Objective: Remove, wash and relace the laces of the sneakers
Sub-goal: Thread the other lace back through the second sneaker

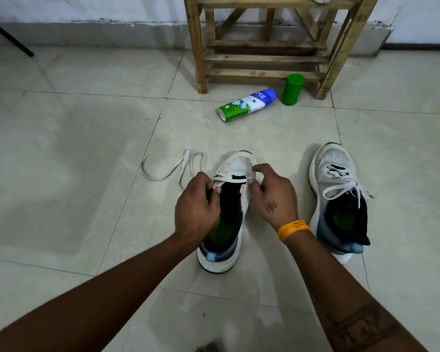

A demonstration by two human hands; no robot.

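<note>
Head view: unlaced sneaker (229, 212) sits at frame centre, its white lace (173, 166) trailing toward centre-left. Left hand (196, 212) pinches the tongue edge; right hand (274, 196) pinches lace at the toe eyelets. Second sneaker (338, 199), right of frame, is laced. Step: probably lace removal, though relacing is possible. Next, if removing: draw the last crossing free.

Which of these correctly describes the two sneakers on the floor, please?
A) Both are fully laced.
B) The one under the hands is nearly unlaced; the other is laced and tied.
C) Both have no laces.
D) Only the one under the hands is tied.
B: the sneaker under the hands keeps a lace only at its toe-end eyelets, trailing onto the floor, while the other sneaker shows a tied bow.
</note>
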